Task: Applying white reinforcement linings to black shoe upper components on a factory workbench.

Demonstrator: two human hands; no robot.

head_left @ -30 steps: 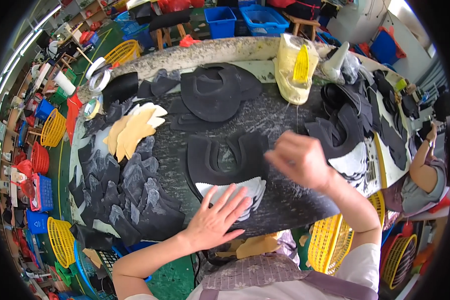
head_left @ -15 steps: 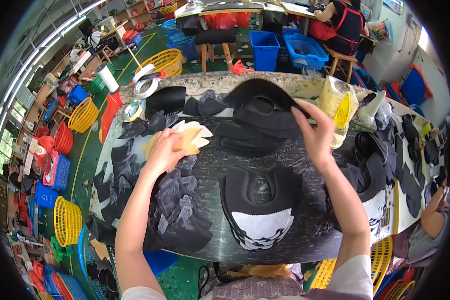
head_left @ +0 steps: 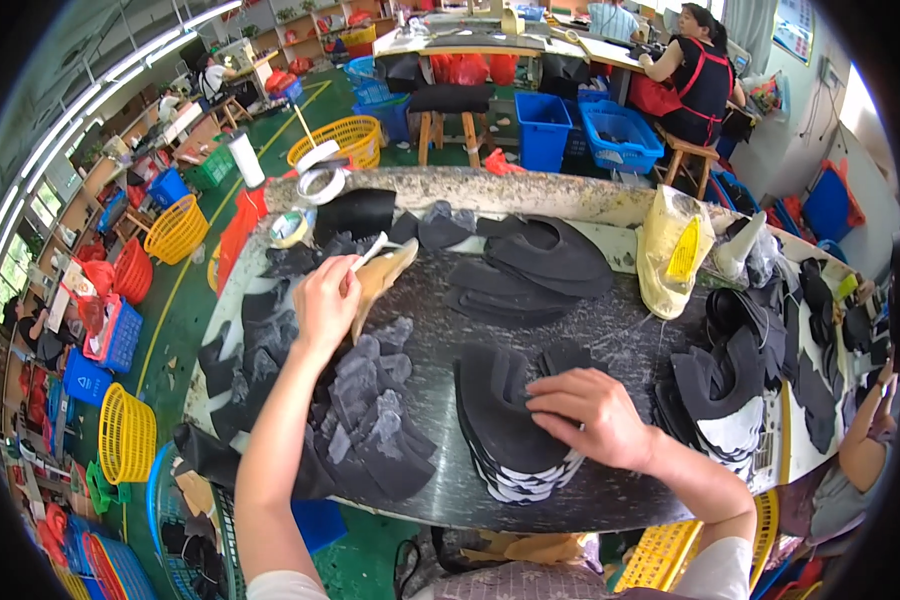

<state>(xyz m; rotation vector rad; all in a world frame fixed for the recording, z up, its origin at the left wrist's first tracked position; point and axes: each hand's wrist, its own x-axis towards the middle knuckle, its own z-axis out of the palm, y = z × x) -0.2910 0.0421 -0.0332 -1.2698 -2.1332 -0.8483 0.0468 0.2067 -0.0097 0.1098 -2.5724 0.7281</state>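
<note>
At the left of the table, my left hand (head_left: 327,305) is closed around a small bundle of tan and white cut pieces (head_left: 383,277), tilted up on edge. My right hand (head_left: 598,415) has its fingers apart and slightly bent, resting on the top black U-shaped piece (head_left: 497,392) of a stack near the table's front. White toothed edges (head_left: 510,488) show below that piece. My right thumb is partly hidden. Beyond the stack lies a loose pile of black curved pieces (head_left: 540,262).
Black scraps with whitish film (head_left: 370,400) cover the table's left side. Another U-shaped stack (head_left: 718,385) lies at the right, near a yellowish plastic bag (head_left: 675,250). Tape rolls (head_left: 320,183) stand at the far left. A person in a red-strapped apron (head_left: 698,85) sits beyond.
My right hand has come down from the far pile to the near stack, where a black piece now covers most of the white. The bundle in my left hand has turned on edge.
</note>
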